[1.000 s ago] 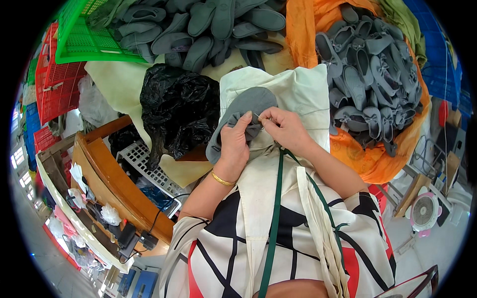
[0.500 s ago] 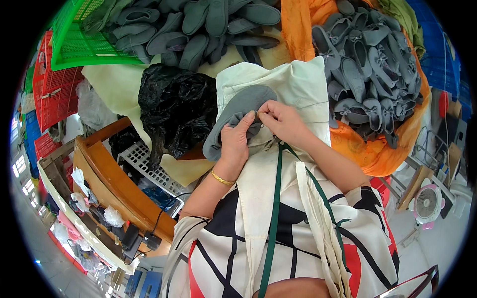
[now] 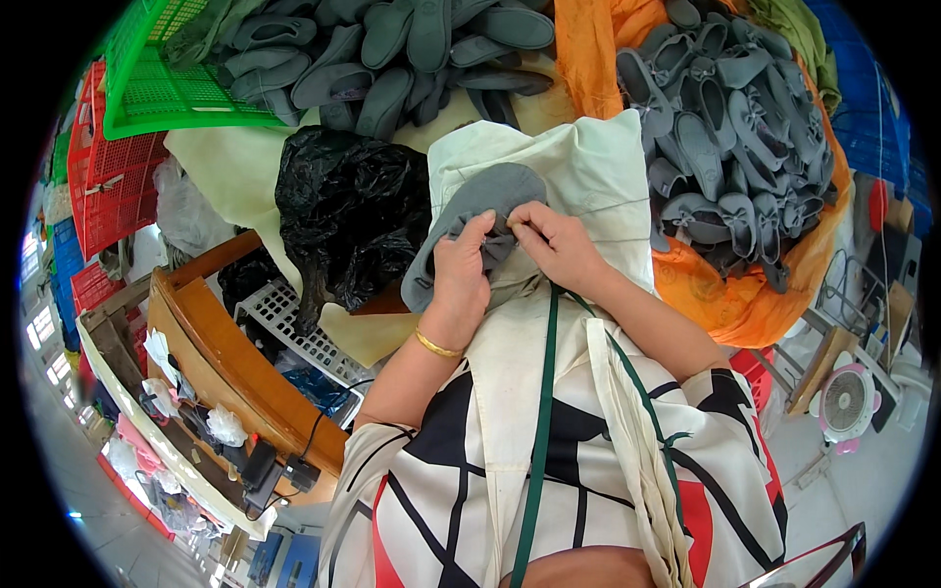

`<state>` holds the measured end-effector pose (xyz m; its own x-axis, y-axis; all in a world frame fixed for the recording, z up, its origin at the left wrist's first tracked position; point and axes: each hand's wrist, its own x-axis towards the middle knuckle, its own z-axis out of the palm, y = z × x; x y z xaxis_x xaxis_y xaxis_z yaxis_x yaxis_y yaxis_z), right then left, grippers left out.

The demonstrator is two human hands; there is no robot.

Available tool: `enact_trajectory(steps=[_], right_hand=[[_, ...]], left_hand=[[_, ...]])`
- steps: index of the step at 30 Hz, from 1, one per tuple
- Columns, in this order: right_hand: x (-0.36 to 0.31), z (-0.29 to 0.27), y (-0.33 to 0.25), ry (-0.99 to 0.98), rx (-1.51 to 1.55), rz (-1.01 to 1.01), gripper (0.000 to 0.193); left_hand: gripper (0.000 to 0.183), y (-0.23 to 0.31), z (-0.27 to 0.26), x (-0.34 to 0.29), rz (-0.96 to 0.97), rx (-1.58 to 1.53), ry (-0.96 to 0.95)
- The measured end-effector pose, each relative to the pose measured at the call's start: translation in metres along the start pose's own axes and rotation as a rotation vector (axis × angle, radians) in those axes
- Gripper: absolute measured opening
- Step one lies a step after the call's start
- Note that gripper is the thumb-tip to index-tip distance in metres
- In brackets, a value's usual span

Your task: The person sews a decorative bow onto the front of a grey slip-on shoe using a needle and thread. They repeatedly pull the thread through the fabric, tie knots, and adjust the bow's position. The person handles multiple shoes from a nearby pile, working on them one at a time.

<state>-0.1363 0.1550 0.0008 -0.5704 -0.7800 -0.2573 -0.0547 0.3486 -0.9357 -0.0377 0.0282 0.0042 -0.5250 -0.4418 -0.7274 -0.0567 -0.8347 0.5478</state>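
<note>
A grey fabric slipper (image 3: 502,186) lies tilted over the white cloth (image 3: 598,181) on my lap. My left hand (image 3: 461,265) is closed around its near side, the thumb pressed on the upper. At the slipper's right edge, my right hand (image 3: 559,243) pinches with thumb and forefinger at the gathered fabric. Whether a small thing such as a thread or bow end sits in that pinch is too small to see. The slipper's underside is hidden.
Many grey slippers pile up ahead (image 3: 412,49), and more fill an orange sack (image 3: 774,318) on the right. A black plastic bag (image 3: 343,216) and a green crate (image 3: 186,103) are on the left, beyond a wooden drawer unit (image 3: 235,363). A fan (image 3: 846,404) stands at right.
My left thumb has shifted slightly up and left, away from the right fingertips. The right hand stays pinched at nearly the same spot on the slipper.
</note>
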Motion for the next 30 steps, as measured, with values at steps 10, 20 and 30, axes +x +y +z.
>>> enact_trajectory(steps=[10,20,30], right_hand=[[0.015,0.008,-0.015,0.032,0.124,0.207,0.016],[0.039,-0.022,-0.034,0.060,-0.491,-0.296,0.013],[0.059,0.006,-0.024,0.068,0.154,-0.136,0.014]], left_hand=[[0.012,-0.008,0.002,-0.002,0.051,0.039,-0.028],[0.012,-0.015,-0.002,-0.008,0.058,0.013,-0.083],[0.009,-0.031,-0.025,0.007,0.053,0.086,-0.083]])
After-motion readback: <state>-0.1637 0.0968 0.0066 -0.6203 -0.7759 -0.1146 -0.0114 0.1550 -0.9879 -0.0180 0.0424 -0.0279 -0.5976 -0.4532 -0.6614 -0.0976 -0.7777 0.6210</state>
